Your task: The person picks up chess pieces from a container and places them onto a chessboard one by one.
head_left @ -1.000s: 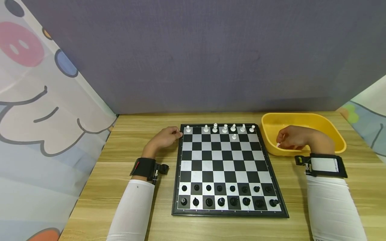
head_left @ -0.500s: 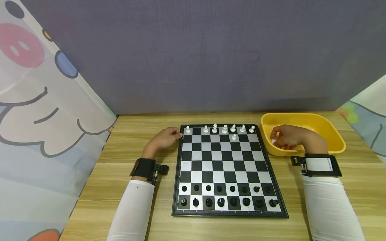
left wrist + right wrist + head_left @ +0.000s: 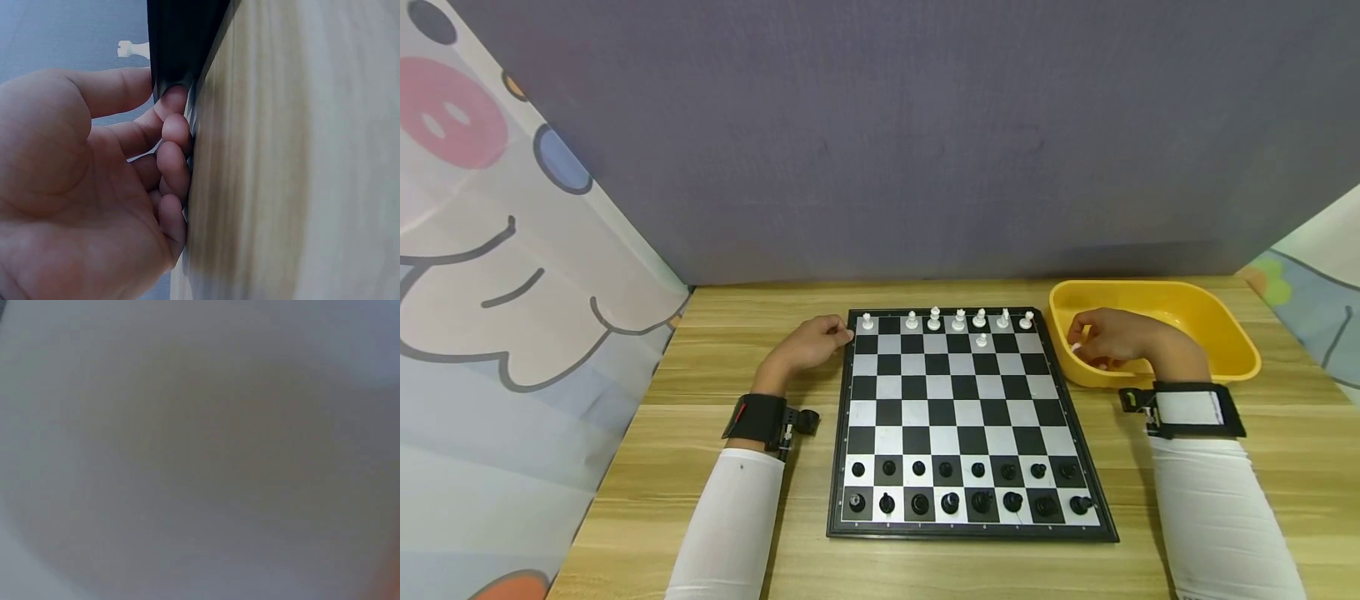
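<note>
A black-and-white chessboard (image 3: 951, 400) lies flat on the table. My left hand (image 3: 808, 343) pinches its far left edge; in the left wrist view the thumb is over the black rim (image 3: 181, 37) and the index finger under it. My right hand (image 3: 1116, 337) is down inside a yellow basin (image 3: 1228, 333), fingers curled, with a small white chess piece (image 3: 1077, 347) at the fingertips. White pieces stand along the far row, a rook (image 3: 867, 322) in the left corner, with a gap beside it. One white pawn (image 3: 982, 340) stands in the second row. The right wrist view is blurred.
Black pawns (image 3: 918, 469) and larger black pieces (image 3: 951, 502) fill the two near rows. Close to the board's right side stands the basin. A grey panel (image 3: 880, 167) rises behind the wooden table (image 3: 715, 350), and cartoon-printed sheets (image 3: 512, 333) flank it.
My right hand has moved left inside the basin, toward its left wall, the white piece still showing at its fingertips. The left hand and the pieces on the board have stayed put.
</note>
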Demonstrator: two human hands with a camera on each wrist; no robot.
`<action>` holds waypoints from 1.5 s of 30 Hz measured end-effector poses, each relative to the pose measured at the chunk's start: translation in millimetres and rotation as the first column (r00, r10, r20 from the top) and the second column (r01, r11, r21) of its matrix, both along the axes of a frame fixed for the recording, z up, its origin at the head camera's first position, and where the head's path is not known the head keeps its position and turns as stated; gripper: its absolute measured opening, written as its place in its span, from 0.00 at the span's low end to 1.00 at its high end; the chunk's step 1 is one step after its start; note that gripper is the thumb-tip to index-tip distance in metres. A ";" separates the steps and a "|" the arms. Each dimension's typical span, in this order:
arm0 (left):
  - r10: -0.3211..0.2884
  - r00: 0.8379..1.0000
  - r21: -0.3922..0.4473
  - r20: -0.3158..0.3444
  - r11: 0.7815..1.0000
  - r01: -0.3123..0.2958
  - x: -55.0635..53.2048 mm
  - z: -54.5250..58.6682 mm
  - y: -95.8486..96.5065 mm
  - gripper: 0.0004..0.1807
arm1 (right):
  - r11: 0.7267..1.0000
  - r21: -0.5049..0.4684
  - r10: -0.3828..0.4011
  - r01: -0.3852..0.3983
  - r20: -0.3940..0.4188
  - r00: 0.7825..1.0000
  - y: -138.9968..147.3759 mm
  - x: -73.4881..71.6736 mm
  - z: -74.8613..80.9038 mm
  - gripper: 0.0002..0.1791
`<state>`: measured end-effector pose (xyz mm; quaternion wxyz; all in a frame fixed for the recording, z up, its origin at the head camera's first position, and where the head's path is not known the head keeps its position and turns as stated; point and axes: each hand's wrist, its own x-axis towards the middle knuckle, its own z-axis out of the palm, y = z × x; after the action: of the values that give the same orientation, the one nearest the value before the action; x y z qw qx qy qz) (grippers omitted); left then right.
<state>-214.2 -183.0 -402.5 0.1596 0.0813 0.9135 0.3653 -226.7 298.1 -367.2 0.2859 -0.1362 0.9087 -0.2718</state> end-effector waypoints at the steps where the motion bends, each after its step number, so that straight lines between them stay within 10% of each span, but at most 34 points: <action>1: -0.001 1.000 0.000 0.000 1.000 0.001 -0.3 -0.1 -0.1 0.14 | 1.000 0.010 0.004 -0.004 -0.019 1.000 -0.2 -0.2 -0.1 0.09; 31: 0.007 1.000 0.008 -0.001 1.000 -0.007 -0.2 -0.3 -0.4 0.14 | 0.998 -0.060 -0.011 0.011 0.001 1.000 1.0 -2.6 -4.1 0.06; 45: 0.003 1.000 0.012 0.005 1.000 -0.003 -0.3 0.1 0.4 0.15 | 0.996 0.080 -0.011 0.041 -0.345 0.939 -0.5 -4.0 8.9 0.08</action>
<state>-214.5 -182.5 -402.4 0.1608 0.0801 0.9109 0.3714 -230.8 297.6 -358.3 0.1250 -0.1572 0.9572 -0.2082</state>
